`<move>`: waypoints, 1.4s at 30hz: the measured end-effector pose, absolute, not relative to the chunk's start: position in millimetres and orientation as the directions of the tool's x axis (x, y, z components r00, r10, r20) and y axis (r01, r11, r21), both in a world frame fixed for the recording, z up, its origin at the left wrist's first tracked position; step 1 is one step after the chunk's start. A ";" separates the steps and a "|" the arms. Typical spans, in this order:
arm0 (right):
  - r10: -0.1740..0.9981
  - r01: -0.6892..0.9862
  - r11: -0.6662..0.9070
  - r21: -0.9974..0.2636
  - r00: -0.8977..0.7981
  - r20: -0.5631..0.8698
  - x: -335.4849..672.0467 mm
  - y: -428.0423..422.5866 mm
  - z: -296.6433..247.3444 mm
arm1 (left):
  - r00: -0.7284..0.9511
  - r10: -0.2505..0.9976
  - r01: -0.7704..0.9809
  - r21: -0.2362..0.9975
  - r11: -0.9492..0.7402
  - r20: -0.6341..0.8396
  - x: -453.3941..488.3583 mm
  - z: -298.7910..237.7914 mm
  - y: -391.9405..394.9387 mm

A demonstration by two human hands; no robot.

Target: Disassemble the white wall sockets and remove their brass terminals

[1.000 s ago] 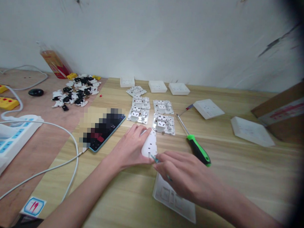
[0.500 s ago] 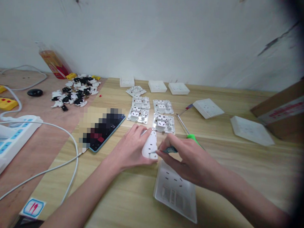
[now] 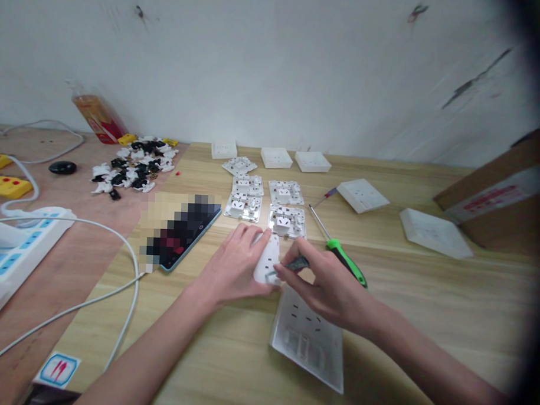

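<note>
While the left hand curls around a white socket faceplate, holding it tilted just above the worktop, the right hand pinches a small screwdriver between thumb and fingers, its tip at the faceplate's lower end. An upturned faceplate lies just below, near a green-handled screwdriver.

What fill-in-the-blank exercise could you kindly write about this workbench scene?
The right hand pinches a small screwdriver against the white socket panel that the ____ hand holds.
The larger screwdriver lying on the wooden table has a ____ and black handle.
The heap of small plastic parts is black and ____.

Missing words: left; green; white.
</note>
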State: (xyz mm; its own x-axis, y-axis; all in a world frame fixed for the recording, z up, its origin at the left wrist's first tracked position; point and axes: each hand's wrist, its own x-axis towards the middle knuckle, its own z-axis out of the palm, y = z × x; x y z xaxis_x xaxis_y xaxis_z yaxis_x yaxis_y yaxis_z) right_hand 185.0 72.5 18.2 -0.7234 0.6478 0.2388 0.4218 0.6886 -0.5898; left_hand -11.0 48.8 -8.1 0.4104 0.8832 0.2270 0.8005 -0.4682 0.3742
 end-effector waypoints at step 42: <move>0.606 0.589 0.795 -0.147 -0.758 0.242 237.5 85.9 -2.6 | -0.175 0.978 -0.123 0.983 -0.139 0.116 -24.4 -13.0 59.1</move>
State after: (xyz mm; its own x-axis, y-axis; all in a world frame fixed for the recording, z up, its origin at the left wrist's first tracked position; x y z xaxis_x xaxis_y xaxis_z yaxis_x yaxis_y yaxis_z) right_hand 237.5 85.9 -2.6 -0.7577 0.6062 0.2416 0.5888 0.7947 -0.1473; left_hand -24.4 59.1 -13.0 -0.1752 0.9776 0.1163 -0.1232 -0.1390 0.9826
